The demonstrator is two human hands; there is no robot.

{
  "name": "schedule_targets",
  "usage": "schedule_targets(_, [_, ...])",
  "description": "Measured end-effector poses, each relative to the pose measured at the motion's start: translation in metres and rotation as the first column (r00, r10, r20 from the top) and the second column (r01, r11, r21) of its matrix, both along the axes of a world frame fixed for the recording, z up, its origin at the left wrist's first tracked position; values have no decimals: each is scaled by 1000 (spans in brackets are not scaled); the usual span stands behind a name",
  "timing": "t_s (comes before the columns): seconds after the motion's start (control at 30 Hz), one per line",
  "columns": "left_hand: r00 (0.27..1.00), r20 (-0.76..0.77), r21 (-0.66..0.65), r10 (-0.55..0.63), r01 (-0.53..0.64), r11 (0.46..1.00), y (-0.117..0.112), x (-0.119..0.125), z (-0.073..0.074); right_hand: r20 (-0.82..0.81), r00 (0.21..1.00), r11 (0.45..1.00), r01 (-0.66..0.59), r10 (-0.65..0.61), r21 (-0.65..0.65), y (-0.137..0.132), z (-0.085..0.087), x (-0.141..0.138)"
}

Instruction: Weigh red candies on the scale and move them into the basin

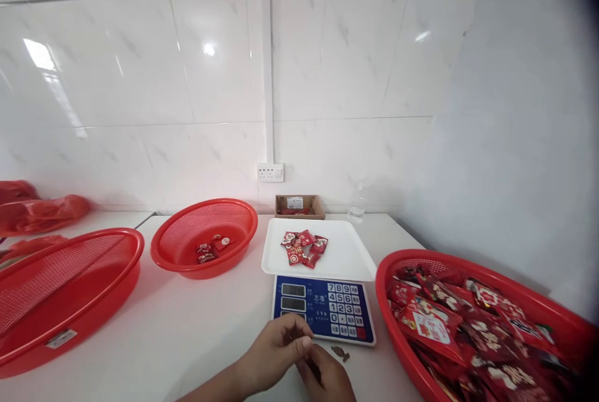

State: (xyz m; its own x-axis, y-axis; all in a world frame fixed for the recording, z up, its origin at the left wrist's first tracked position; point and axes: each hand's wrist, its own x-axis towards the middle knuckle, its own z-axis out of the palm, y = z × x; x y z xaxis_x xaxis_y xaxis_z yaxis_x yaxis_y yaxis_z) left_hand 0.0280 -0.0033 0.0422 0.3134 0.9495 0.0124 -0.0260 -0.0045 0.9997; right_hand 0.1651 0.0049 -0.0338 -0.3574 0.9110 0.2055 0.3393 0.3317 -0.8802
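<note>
My left hand (276, 352) and my right hand (327, 377) meet in front of the scale (322, 308), fingertips touching. Both are closed with bent fingers, and anything between them is hidden. Beyond the scale's blue keypad lies its white tray (344, 252), carrying a small group of red candy packets (302, 246). A small brown scrap (340, 352) rests on the table just past my right hand. To the right, a large red basket (388, 302) is heaped with red packets (486, 333), some bigger than those on the tray.
A round red basket (168, 255) with a few red packets (210, 247) stands left of the scale. Another red basket (93, 302) is at far left, near red plastic bags (47, 211). A small cardboard box (299, 207) and a clear container (356, 202) are by the tiled wall.
</note>
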Motion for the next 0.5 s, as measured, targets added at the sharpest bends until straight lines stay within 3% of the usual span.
schedule_targets(0.17, [944, -323, 226, 64, 11, 974, 2, 11, 22, 37, 999, 997, -37, 34, 63, -1, 4, 7])
schedule_targets(0.3, [849, -484, 460, 212, 41, 887, 5, -2, 31, 31, 998, 994, -48, 45, 95, -2, -5, 9])
schedule_targets(0.4, [709, -548, 638, 445, 10, 770, 15, -29, 34, -29, 999, 996, -22, 25, 92, -2, -13, 9])
schedule_targets(0.5, [466, -591, 738, 658, -17, 675, 27, -70, 33, -58, 998, 997, -15, 19, 75, -2, -19, 8])
